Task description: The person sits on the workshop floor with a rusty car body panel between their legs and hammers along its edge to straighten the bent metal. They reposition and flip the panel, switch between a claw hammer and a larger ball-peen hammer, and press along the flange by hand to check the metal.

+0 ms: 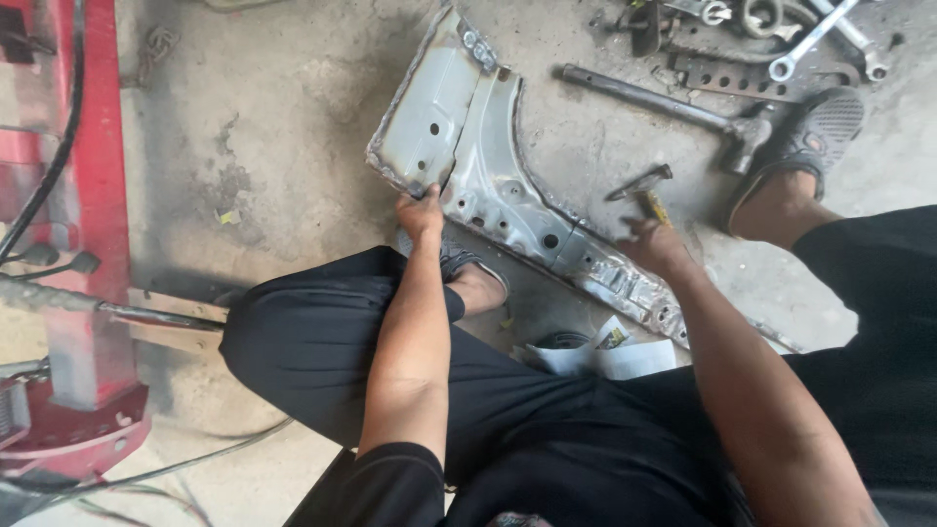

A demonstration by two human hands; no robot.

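A bent grey sheet-metal car body panel (488,161) lies on the concrete floor in front of me. My left hand (422,213) grips its near edge, fingers curled over the metal. My right hand (652,244) is closed around a small hammer (639,185) with a yellowish handle, its dark head raised just above the panel's lower right part. The hammer is slightly blurred. My legs in black trousers fill the lower middle, with one foot tucked under the panel's near edge.
A long-handled sledgehammer (673,105) lies beyond the panel. Wrenches (810,39) and metal parts are scattered at the top right. My sandalled foot (805,146) rests there. A red machine frame (83,234) with cables stands at the left. White paper (605,356) lies near my knee.
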